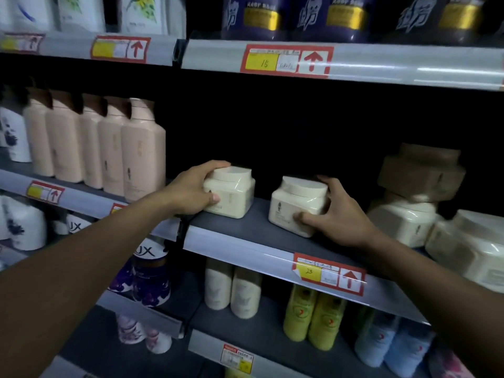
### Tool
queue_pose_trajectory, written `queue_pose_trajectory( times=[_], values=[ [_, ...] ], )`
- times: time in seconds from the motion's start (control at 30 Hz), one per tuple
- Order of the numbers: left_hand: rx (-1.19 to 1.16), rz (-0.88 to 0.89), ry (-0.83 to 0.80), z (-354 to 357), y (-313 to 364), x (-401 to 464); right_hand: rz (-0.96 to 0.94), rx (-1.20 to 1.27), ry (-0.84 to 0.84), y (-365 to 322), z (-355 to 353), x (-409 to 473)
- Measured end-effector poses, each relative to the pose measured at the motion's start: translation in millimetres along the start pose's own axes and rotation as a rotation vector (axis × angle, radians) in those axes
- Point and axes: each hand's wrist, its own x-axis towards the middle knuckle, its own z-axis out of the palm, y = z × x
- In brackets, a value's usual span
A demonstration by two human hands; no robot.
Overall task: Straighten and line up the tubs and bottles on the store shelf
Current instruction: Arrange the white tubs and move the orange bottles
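Two cream square tubs with round lids stand on the grey middle shelf (245, 236). My left hand (191, 188) grips the left tub (234, 193) from its left side, thumb on the front. My right hand (336, 214) holds the right tub (293, 203) from its right side, fingers behind and thumb at the lower front. A gap separates the two tubs. More cream tubs (403, 219) stand to the right, with a tan tub (421, 170) stacked tilted on top of one.
Pink pump bottles (120, 148) line the shelf section to the left. Dark purple tubs (341, 17) fill the shelf above. Below are cream bottles (231, 287), yellow-green bottles (313, 317), blue bottles (392, 345) and purple bottles (150, 276). Price tags run along the shelf edges.
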Motion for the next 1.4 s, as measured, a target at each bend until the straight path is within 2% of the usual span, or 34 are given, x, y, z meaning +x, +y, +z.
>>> queue_pose_trajectory(
  times=[0.27,0.57,0.87,1.17,1.27,1.4],
  values=[
    [0.052,0.019,0.041,15.5,-8.9,37.0,0.024,-0.088,-0.13,5.8,10.8,49.0],
    [0.144,-0.037,0.048,22.4,-12.3,62.4,0.024,-0.136,-0.085,3.7,31.9,73.3],
    [0.156,-0.016,0.046,21.0,-12.9,63.4,0.057,-0.109,-0.099,0.5,31.0,68.7],
    [0.064,0.012,0.076,17.0,-17.8,46.6,0.086,-0.112,-0.093,-4.8,38.4,66.3],
    [-0.028,-0.041,0.13,19.7,-21.6,40.6,0.084,-0.186,-0.086,-12.0,37.6,61.9],
    [-0.036,-0.093,0.148,20.6,-23.0,33.5,0.091,-0.244,-0.061,-19.7,38.8,48.3]
  ],
)
